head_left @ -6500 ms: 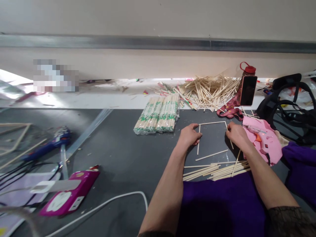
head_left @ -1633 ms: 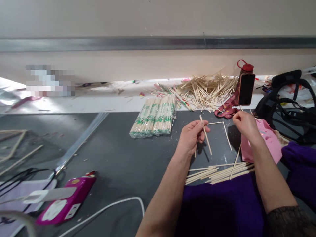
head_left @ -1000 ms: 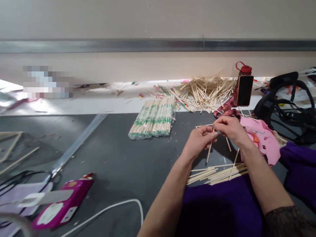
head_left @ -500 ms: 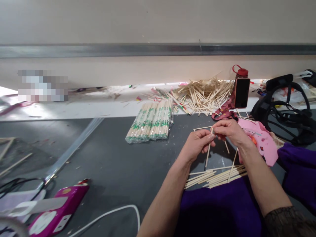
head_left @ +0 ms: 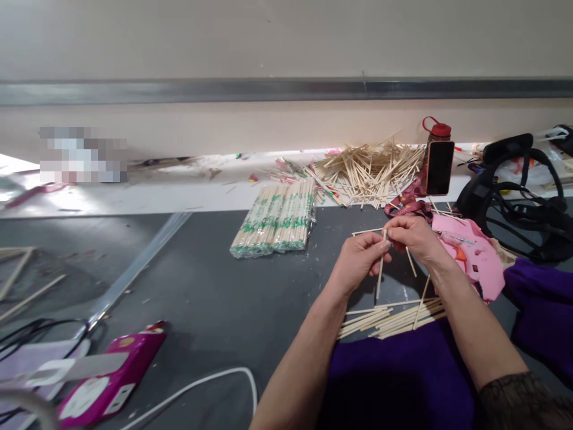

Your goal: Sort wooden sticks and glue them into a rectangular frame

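Pinched in my left hand (head_left: 358,261) is a thin wooden chopstick (head_left: 380,280), its lower end pointing down toward the table. My right hand (head_left: 409,236) is closed beside it, fingertips meeting at the stick's top end. Another chopstick (head_left: 410,263) sticks out below my right palm; its upper part is hidden by the fingers. Just under both hands, several loose chopsticks (head_left: 403,319) lie at the edge of the purple cloth over my lap (head_left: 398,376). One more chopstick (head_left: 367,231) lies behind my left hand.
Plastic-wrapped chopstick packs (head_left: 275,218) lie left of my hands. Behind stand a big stick pile (head_left: 371,173), a phone (head_left: 440,168) and a red-capped bottle (head_left: 441,129). A pink piece (head_left: 487,263) and black straps (head_left: 487,197) are at right; a magenta device (head_left: 116,373) and white cable (head_left: 210,377) at left.
The view has shifted slightly, so the tabletop things sit a little further right. Both hands keep nearly the same pose around the chopstick.
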Demonstrator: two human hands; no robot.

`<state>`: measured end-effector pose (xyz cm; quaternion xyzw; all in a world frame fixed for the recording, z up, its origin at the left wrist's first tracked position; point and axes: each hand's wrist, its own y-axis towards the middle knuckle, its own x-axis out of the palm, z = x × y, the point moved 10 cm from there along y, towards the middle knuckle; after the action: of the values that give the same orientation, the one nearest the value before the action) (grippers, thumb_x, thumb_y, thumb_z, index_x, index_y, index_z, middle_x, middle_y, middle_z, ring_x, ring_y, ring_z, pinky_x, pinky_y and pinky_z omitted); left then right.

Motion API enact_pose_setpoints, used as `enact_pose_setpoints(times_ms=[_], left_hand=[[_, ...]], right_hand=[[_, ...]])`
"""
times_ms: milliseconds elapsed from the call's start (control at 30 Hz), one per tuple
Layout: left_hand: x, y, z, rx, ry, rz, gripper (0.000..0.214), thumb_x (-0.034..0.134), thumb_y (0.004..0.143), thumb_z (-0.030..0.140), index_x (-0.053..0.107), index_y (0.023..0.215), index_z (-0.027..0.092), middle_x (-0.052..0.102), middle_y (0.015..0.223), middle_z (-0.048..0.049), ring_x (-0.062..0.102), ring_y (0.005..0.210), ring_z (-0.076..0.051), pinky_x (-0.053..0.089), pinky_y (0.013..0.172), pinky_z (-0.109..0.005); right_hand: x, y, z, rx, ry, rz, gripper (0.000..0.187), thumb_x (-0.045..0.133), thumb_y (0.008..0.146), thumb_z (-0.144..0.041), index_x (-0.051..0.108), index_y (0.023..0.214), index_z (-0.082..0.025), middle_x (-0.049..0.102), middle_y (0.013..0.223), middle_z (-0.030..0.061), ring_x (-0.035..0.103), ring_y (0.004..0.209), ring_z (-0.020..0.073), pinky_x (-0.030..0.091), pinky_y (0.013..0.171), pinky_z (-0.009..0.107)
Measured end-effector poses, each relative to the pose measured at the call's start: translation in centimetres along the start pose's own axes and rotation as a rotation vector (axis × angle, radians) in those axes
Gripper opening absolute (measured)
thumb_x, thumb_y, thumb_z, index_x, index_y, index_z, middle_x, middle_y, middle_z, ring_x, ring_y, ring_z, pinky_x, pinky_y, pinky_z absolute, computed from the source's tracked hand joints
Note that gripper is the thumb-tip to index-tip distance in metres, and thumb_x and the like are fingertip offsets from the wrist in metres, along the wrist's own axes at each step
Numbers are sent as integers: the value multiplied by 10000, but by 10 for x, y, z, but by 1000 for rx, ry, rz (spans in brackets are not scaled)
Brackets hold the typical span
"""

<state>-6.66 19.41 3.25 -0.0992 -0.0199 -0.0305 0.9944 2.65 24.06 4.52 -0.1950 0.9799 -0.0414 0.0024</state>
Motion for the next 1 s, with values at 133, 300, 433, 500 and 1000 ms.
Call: enact_pose_setpoints(times_ms=[133, 300, 433, 500, 1000], left_hand=[[0, -1, 7, 30, -93, -12, 324, 726, 664, 435, 613, 708, 134, 641, 572, -6, 447, 363, -39, 332, 353, -156], [-30, -4, 27, 159, -356, 160, 367, 782, 578, 442, 616, 741, 158, 665, 704, 7, 515, 443, -43, 402, 390, -154], [-44, -7, 33, 215, -382, 265, 346, 786, 579, 414, 611, 757, 174, 638, 697, 27, 569, 517, -53, 459, 462, -152], [-44, -9, 32, 206, -351, 265, 359, 778, 585, 429, 610, 764, 168, 637, 688, 14, 594, 545, -74, 476, 482, -165], [-90, -65, 13, 96, 680, 352, 153, 617, 721, 305, 744, 789, 253, 737, 807, -32, 647, 752, -206, 488, 725, -305]], right_hand=[[-4, -3, -8, -12, 11, 7, 131, 573, 643, -273, 616, 688, -159, 492, 468, -62, 440, 416, 74, 322, 412, 196], [-9, -11, -24, -55, -147, 15, 174, 607, 690, -330, 635, 743, -167, 530, 555, -43, 483, 487, 90, 338, 450, 208], [11, -18, -37, -211, -293, -113, 160, 649, 710, -310, 672, 780, -168, 589, 646, -19, 492, 566, 95, 357, 533, 226], [12, -22, -45, -290, -412, -91, 106, 624, 740, -266, 666, 742, -169, 600, 674, -10, 499, 604, 99, 353, 568, 231], [62, -51, 9, -123, -1401, -511, 251, 489, 835, -180, 721, 918, -226, 699, 934, 71, 639, 783, 186, 335, 566, 251]])
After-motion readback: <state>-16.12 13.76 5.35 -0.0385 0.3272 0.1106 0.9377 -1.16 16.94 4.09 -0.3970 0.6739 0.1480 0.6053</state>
